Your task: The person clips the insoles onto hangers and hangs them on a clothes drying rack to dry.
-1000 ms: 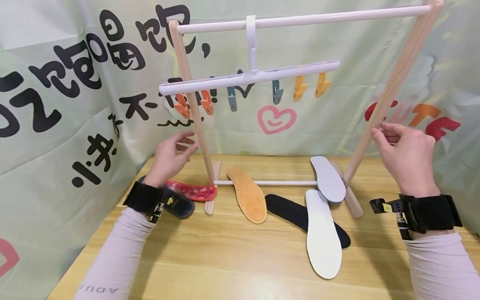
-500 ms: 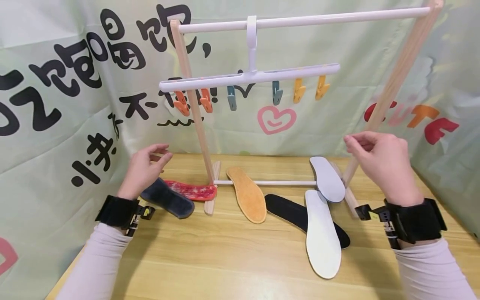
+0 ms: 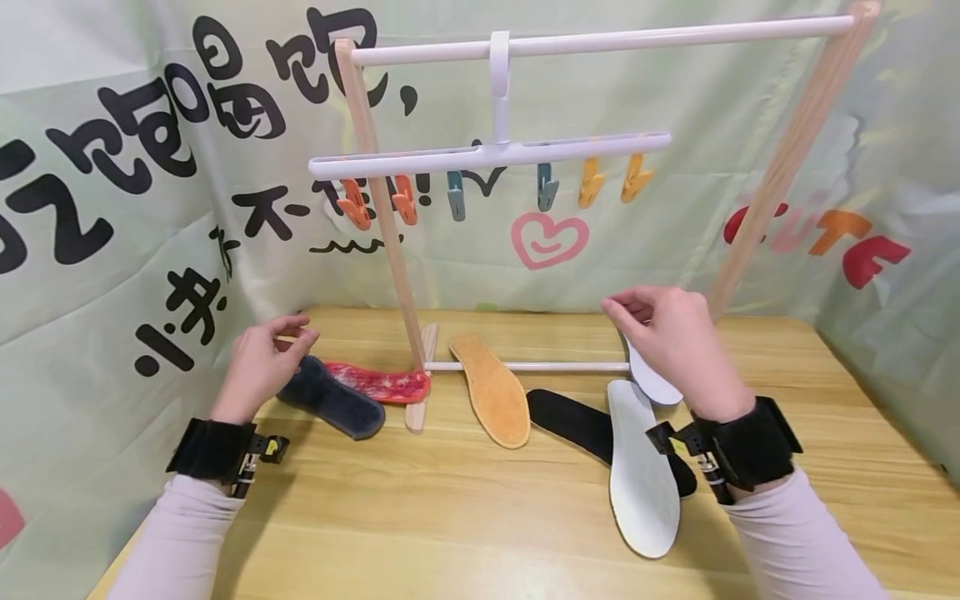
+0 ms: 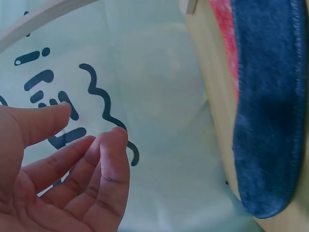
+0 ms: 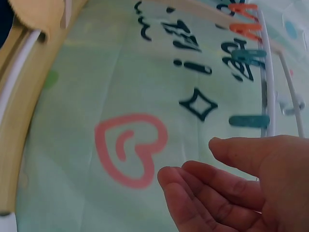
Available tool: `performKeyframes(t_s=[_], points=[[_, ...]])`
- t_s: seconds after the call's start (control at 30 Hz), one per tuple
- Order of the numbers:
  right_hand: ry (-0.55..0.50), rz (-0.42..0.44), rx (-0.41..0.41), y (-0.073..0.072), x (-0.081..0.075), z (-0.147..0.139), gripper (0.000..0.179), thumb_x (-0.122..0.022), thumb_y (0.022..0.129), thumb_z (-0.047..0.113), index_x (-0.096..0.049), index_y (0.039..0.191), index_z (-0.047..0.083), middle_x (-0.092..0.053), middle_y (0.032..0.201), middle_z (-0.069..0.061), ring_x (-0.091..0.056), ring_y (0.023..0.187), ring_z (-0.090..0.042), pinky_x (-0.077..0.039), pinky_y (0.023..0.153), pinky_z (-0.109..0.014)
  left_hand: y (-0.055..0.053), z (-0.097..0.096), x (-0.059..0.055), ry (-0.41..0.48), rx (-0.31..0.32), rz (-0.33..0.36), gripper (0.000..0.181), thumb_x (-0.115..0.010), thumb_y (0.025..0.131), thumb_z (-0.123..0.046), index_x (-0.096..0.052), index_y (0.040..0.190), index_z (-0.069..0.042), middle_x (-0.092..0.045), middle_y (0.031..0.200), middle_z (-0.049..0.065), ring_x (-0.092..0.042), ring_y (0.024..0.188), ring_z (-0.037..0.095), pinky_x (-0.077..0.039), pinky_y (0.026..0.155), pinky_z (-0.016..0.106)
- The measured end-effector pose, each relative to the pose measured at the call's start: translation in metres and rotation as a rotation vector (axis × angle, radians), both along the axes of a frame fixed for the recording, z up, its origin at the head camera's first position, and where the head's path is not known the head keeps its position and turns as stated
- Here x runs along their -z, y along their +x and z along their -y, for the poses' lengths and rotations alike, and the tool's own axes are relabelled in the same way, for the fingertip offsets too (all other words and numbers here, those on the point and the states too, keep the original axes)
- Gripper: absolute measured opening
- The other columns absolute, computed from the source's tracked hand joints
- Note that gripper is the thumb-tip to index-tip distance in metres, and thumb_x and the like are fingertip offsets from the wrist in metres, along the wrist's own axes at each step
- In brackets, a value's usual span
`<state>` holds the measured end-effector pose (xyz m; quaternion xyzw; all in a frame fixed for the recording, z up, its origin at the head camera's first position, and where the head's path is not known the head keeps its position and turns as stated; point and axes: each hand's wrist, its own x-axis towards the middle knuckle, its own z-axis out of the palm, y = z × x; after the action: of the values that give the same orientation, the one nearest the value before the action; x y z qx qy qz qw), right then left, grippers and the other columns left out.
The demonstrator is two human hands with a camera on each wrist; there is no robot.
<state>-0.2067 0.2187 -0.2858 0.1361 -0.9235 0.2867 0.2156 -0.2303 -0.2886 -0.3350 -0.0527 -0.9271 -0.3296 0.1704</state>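
Observation:
My left hand [image 3: 258, 362] hovers beside the dark blue insole [image 3: 333, 400]; its fingers are loosely bent and hold nothing. A red patterned insole [image 3: 390, 386] lies partly under the blue one. Over at the right, my right hand [image 3: 678, 350] is raised in front of a pale grey insole [image 3: 649, 377] and hides part of it. In the right wrist view, its thumb and fingers are apart with nothing between them. A white insole [image 3: 641, 492] lies across a black insole [image 3: 566, 421]. Between the hands is a tan insole [image 3: 491, 392], resting over the rack's lower bar.
A wooden rack with a white top bar [image 3: 637, 36] stands at the back of the table [image 3: 450, 517]. From it hangs a white hanger [image 3: 487, 156] with orange clips [image 3: 405, 200], blue clips [image 3: 547, 187] and yellow clips [image 3: 591, 183]. A printed cloth [image 3: 465, 267] hangs behind.
My right hand has moved left and down from the rack's right post. My left hand has moved left and down from the left post. The insoles have not moved.

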Motion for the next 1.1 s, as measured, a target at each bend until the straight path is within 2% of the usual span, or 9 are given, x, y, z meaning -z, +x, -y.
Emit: performKeyframes(t_s=[0.1, 0.17, 0.23, 0.37, 0.6, 0.7, 0.83, 0.97, 1.1], points=[[-0.014, 0.043, -0.026, -0.001, 0.0, 0.015, 0.033, -0.066, 0.109, 0.032, -0.08, 0.117, 0.004, -0.083, 0.101, -0.015, -0.079, 0.092, -0.031, -0.062, 0.084, -0.052, 0.002, 0.004, 0.006, 0.016, -0.013, 0.023, 0.044, -0.067, 0.107, -0.029, -0.068, 0.139, 0.002, -0.077, 0.118, 0.026, -0.067, 0.074, -0.008, -0.058, 0.061, 0.019], [-0.018, 0.073, -0.044, -0.002, 0.002, 0.024, 0.032, -0.066, 0.108, 0.031, -0.08, 0.118, 0.004, -0.083, 0.103, -0.014, -0.079, 0.094, -0.03, -0.063, 0.086, -0.052, 0.003, 0.007, 0.009, 0.015, -0.025, 0.03, 0.045, -0.067, 0.107, -0.03, -0.067, 0.14, 0.002, -0.077, 0.118, 0.027, -0.065, 0.073, -0.011, -0.058, 0.061, 0.019], [-0.012, 0.091, -0.061, -0.003, 0.004, 0.032, 0.031, -0.067, 0.108, 0.031, -0.08, 0.119, 0.005, -0.083, 0.103, -0.012, -0.079, 0.094, -0.028, -0.063, 0.086, -0.05, 0.003, 0.01, 0.013, 0.011, -0.042, 0.034, 0.046, -0.067, 0.107, -0.03, -0.067, 0.14, 0.002, -0.077, 0.118, 0.026, -0.067, 0.075, -0.008, -0.058, 0.061, 0.019], [0.004, 0.091, -0.104, -0.007, 0.008, 0.049, 0.027, -0.068, 0.107, 0.028, -0.081, 0.117, 0.006, -0.083, 0.102, -0.009, -0.079, 0.093, -0.026, -0.064, 0.085, -0.048, 0.004, 0.014, 0.02, -0.002, -0.076, 0.041, 0.045, -0.067, 0.107, -0.03, -0.067, 0.139, 0.002, -0.077, 0.117, 0.026, -0.074, 0.078, 0.007, -0.057, 0.06, 0.018], [-0.001, 0.096, -0.176, -0.007, 0.016, 0.079, 0.025, -0.07, 0.106, 0.026, -0.081, 0.113, 0.004, -0.083, 0.101, -0.009, -0.079, 0.089, -0.023, -0.064, 0.083, -0.044, 0.006, 0.023, 0.03, 0.002, -0.109, 0.074, 0.046, -0.067, 0.107, -0.03, -0.067, 0.139, 0.004, -0.076, 0.115, 0.028, -0.073, 0.068, 0.012, -0.055, 0.057, 0.021], [-0.008, 0.099, -0.21, -0.007, 0.018, 0.093, 0.025, -0.071, 0.105, 0.025, -0.08, 0.113, 0.003, -0.083, 0.1, -0.009, -0.079, 0.088, -0.022, -0.065, 0.082, -0.042, 0.005, 0.027, 0.034, -0.024, -0.133, 0.081, 0.047, -0.066, 0.107, -0.032, -0.067, 0.138, 0.003, -0.077, 0.113, 0.025, -0.073, 0.07, 0.014, -0.053, 0.066, 0.024], [-0.011, 0.094, -0.257, -0.008, 0.022, 0.111, 0.023, -0.073, 0.104, 0.021, -0.08, 0.111, 0.0, -0.083, 0.097, -0.009, -0.079, 0.086, -0.02, -0.066, 0.082, -0.039, 0.005, 0.03, 0.038, -0.065, -0.163, 0.072, 0.044, -0.067, 0.107, -0.031, -0.069, 0.135, 0.003, -0.079, 0.108, 0.022, -0.074, 0.082, 0.025, -0.048, 0.082, 0.038], [0.004, 0.09, -0.303, -0.009, 0.026, 0.13, 0.022, -0.075, 0.102, 0.019, -0.079, 0.11, -0.002, -0.082, 0.094, -0.01, -0.079, 0.084, -0.019, -0.066, 0.081, -0.035, 0.005, 0.033, 0.041, -0.062, -0.179, 0.086, 0.044, -0.067, 0.106, -0.03, -0.069, 0.133, 0.004, -0.078, 0.108, 0.023, -0.071, 0.099, 0.041, -0.048, 0.09, 0.053], [0.021, 0.099, -0.336, -0.009, 0.03, 0.148, 0.022, -0.075, 0.102, 0.02, -0.08, 0.108, -0.001, -0.082, 0.092, -0.009, -0.077, 0.081, -0.016, -0.065, 0.077, -0.03, 0.005, 0.035, 0.043, -0.056, -0.197, 0.107, 0.045, -0.068, 0.106, -0.031, -0.069, 0.133, 0.005, -0.077, 0.112, 0.026, -0.068, 0.109, 0.048, -0.047, 0.096, 0.06]])
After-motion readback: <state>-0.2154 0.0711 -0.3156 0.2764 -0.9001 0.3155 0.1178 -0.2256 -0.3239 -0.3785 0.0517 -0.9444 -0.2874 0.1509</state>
